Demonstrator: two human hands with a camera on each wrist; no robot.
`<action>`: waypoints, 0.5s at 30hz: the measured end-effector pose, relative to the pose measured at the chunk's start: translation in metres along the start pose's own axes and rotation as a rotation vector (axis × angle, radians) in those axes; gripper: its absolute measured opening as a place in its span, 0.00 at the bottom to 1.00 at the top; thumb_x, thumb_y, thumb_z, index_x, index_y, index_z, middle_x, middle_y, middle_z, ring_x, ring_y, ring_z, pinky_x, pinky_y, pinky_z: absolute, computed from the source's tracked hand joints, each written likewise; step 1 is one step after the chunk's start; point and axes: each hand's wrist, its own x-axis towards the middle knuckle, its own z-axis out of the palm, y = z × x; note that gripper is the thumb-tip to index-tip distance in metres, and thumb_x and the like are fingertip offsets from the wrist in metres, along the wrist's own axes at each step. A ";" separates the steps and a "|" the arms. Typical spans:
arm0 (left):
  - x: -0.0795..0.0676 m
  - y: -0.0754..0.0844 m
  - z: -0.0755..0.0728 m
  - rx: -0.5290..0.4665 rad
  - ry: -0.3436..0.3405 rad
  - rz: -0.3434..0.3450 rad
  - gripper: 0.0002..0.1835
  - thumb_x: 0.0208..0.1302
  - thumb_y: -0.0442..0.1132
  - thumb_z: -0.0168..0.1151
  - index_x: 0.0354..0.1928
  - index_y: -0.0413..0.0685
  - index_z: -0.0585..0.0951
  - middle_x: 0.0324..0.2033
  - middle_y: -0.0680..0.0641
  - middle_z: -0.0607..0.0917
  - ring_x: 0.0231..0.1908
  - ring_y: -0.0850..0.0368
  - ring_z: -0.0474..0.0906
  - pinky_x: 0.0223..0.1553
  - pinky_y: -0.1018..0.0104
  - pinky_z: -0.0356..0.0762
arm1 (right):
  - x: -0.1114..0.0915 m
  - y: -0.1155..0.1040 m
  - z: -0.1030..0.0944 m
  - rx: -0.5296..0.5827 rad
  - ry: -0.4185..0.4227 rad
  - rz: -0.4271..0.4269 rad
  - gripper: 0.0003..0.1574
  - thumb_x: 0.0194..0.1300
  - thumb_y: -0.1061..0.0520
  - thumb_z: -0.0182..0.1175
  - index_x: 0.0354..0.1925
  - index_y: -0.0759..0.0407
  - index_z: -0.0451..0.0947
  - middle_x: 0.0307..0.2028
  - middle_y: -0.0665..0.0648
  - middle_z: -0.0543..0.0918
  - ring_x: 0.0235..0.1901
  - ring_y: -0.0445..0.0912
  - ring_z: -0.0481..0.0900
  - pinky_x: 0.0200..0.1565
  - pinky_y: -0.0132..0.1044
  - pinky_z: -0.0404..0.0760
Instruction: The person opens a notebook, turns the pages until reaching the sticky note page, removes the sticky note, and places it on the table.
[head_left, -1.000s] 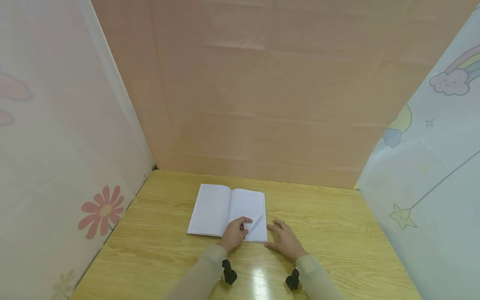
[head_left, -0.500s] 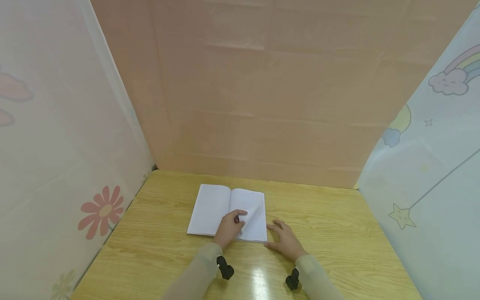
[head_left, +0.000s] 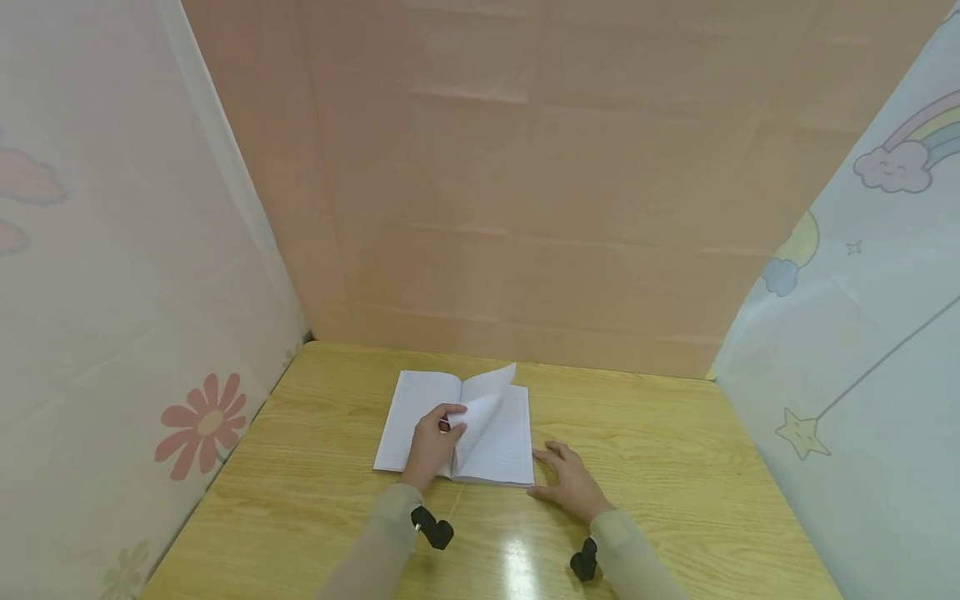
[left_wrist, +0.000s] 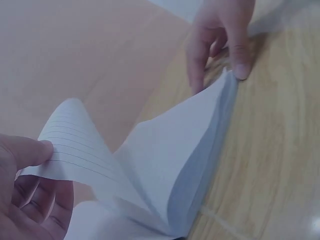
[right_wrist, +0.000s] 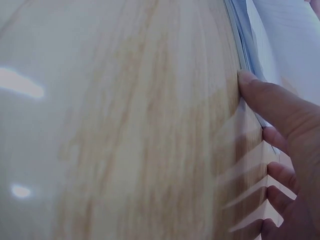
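Observation:
A lined white notebook (head_left: 512,437) lies spread on the wooden table. My left hand (head_left: 432,437) pinches one of its pages (head_left: 483,400) between thumb and fingers, bending it up and over toward the left half. In the left wrist view, ruled lines show on the curled page (left_wrist: 80,142), with the left thumb (left_wrist: 32,152) on top of it. My right hand (head_left: 567,482) rests at the notebook's lower right corner. In the right wrist view, its thumb (right_wrist: 275,102) touches the notebook's edge (right_wrist: 242,37), and the other fingers lie relaxed along the side.
The wood-grain table (head_left: 637,442) extends around the notebook. An orange-brown sheet (head_left: 525,208) hangs behind it. Printed curtains stand at both sides, the left one (head_left: 135,275) with flowers, the right one (head_left: 885,333) with stars and clouds.
My left hand has moved left and slightly away from me, carrying the page from the lower right corner across to the spine, so it now stands curled up. The right hand stays in place.

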 end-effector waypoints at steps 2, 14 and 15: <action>0.001 -0.003 -0.006 0.000 0.045 -0.009 0.10 0.57 0.33 0.69 0.42 0.48 0.84 0.29 0.49 0.79 0.31 0.60 0.71 0.29 0.72 0.71 | 0.000 0.001 0.001 -0.005 0.003 -0.003 0.46 0.51 0.37 0.70 0.64 0.53 0.72 0.70 0.63 0.62 0.68 0.64 0.59 0.63 0.65 0.63; -0.006 -0.016 -0.041 -0.093 0.180 -0.081 0.10 0.56 0.29 0.68 0.41 0.43 0.83 0.38 0.43 0.80 0.27 0.59 0.68 0.23 0.75 0.69 | 0.001 0.004 0.003 -0.005 -0.002 0.002 0.47 0.51 0.35 0.69 0.65 0.53 0.71 0.70 0.62 0.62 0.68 0.64 0.58 0.62 0.65 0.64; -0.007 -0.017 -0.043 -0.101 0.182 -0.091 0.10 0.57 0.29 0.68 0.41 0.42 0.83 0.39 0.43 0.80 0.27 0.59 0.68 0.24 0.75 0.70 | 0.001 0.004 0.003 -0.006 0.000 0.002 0.47 0.51 0.35 0.69 0.65 0.53 0.71 0.70 0.62 0.62 0.68 0.64 0.58 0.62 0.66 0.64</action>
